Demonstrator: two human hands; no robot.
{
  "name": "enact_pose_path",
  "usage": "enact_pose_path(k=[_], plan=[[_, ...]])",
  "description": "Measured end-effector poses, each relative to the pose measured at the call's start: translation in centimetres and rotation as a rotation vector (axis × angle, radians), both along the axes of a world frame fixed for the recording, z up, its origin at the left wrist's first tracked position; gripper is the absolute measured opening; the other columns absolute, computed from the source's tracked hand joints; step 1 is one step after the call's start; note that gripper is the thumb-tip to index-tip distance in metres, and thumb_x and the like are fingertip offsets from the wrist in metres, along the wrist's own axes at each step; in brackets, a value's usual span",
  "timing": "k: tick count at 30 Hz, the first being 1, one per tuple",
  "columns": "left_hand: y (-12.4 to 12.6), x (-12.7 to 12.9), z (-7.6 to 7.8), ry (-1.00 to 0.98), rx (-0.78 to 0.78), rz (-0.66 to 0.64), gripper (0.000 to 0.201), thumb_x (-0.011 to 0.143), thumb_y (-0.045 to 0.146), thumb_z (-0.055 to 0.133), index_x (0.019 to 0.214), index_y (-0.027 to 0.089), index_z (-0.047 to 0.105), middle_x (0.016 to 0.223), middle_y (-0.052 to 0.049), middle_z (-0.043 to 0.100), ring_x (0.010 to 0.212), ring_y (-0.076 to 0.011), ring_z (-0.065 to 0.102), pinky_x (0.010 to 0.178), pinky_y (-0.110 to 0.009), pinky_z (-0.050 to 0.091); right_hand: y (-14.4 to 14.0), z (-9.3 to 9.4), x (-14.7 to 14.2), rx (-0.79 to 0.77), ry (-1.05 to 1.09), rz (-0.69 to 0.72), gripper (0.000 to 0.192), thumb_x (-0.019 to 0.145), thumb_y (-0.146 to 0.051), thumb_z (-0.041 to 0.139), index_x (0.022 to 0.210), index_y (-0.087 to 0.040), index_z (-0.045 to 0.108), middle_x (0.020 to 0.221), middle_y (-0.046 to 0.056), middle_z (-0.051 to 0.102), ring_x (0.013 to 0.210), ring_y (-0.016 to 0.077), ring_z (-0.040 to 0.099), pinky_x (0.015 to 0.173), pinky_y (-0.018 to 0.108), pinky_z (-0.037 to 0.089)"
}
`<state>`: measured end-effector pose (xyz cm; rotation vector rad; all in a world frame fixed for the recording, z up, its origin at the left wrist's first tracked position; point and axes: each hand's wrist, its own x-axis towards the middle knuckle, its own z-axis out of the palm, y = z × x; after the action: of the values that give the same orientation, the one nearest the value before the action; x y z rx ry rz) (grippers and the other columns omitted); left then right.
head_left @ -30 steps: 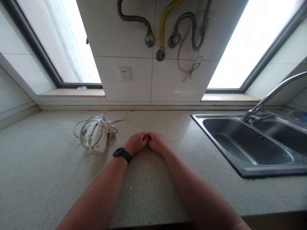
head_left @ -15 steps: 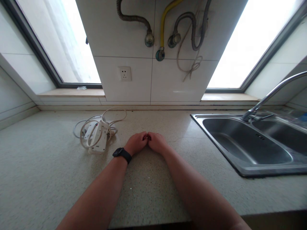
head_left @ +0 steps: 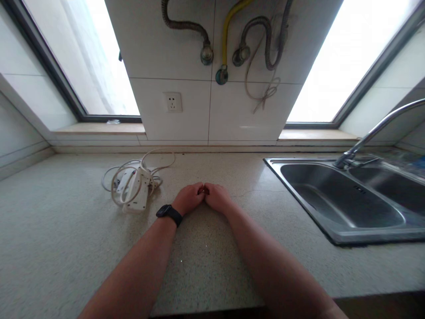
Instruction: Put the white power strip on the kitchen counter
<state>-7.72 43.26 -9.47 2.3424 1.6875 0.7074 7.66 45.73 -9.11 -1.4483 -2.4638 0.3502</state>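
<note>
My left hand [head_left: 189,197], with a black watch [head_left: 169,214] on its wrist, rests on the speckled pale countertop [head_left: 206,274]. Its fingers are curled in. My right hand [head_left: 217,197] lies beside it, closed in the same way, and the two meet at the knuckles and thumbs. No object shows in either hand, though the palms face down out of sight. Nearest to the left hand is a white power strip [head_left: 137,195] with its cable [head_left: 121,201] looped loosely over it.
A double steel sink [head_left: 323,232] with a curved faucet [head_left: 381,126] is set into the counter at right. On the tiled wall are a socket [head_left: 172,102], a yellow pipe [head_left: 226,40], corrugated hoses [head_left: 186,25] and a tied thin cord [head_left: 265,93]. Windows stand on both sides.
</note>
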Motion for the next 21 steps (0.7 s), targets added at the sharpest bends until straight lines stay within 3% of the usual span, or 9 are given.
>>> enact_pose_path(k=[21], plan=[[0.01, 0.03, 0.05, 0.013, -0.015, 0.014, 0.009, 0.084, 0.022, 0.047, 0.08, 0.02, 0.055, 0.073, -0.002, 0.061, 0.066, -0.0152, 0.052, 0.06, -0.028, 0.029, 0.12, -0.23, -0.05, 0.014, 0.005, 0.001, 0.021, 0.085, -0.023, 0.047, 0.096, -0.023, 0.065, 0.098, 0.007, 0.071, 0.087, 0.0203, 0.063, 0.067, 0.028, 0.034]])
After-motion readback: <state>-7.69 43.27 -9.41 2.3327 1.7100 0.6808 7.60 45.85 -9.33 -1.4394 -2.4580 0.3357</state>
